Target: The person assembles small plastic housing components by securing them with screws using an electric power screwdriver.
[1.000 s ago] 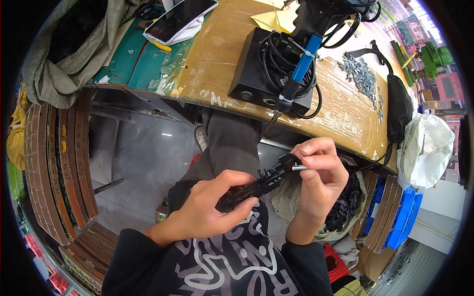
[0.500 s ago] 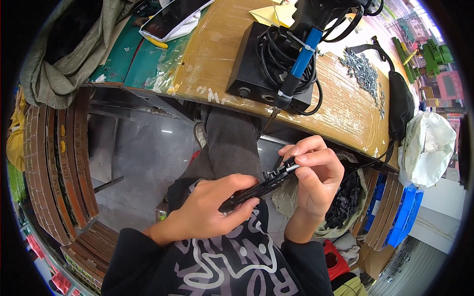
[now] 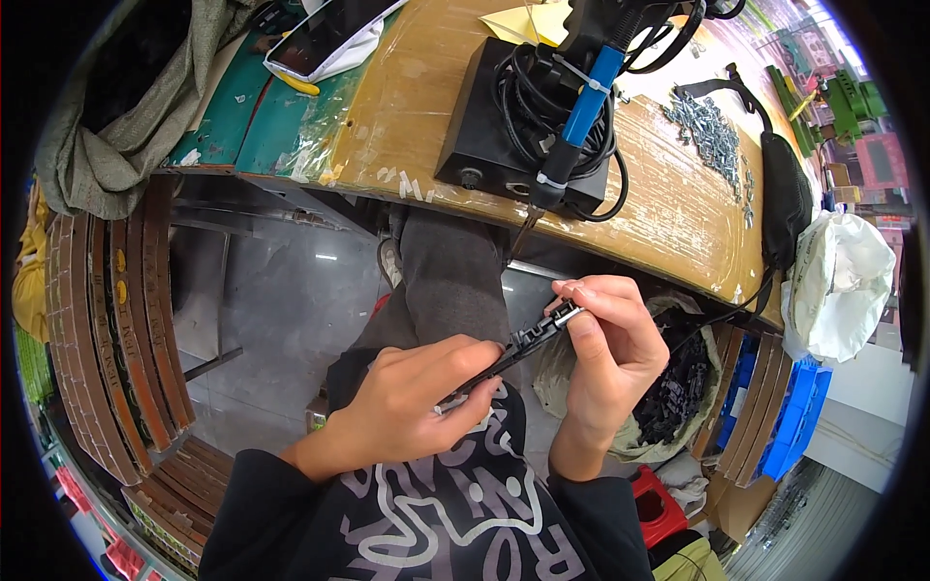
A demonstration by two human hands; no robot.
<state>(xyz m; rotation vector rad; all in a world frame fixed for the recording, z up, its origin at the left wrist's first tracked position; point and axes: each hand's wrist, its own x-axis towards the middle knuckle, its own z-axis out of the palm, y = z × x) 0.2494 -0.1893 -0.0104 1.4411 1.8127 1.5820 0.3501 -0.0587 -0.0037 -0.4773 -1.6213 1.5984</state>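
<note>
A long black plastic part (image 3: 519, 351) with notches along its upper side is held over my lap, slanting up to the right. My left hand (image 3: 417, 397) is wrapped round its lower end, thumb below and fingers above. At the upper end, my right hand (image 3: 615, 349) pinches the part near a small silver metal piece (image 3: 567, 314). The right fingertips partly cover that end. Just beyond my hands, a blue-handled electric screwdriver (image 3: 591, 102) hangs bit-down at the table edge.
On the wooden table (image 3: 387, 126) stand a black box (image 3: 475, 145) with coiled cable, a phone (image 3: 325, 39) and a pile of small metal parts (image 3: 707, 131). A sack of black parts (image 3: 673, 397) stands beside my right hand. Stacked brown boards (image 3: 116, 329) are at left.
The black part has been turned slightly in my hands, so its notched side shows more. My right hand has shifted a little left and its thumb has moved up against the end.
</note>
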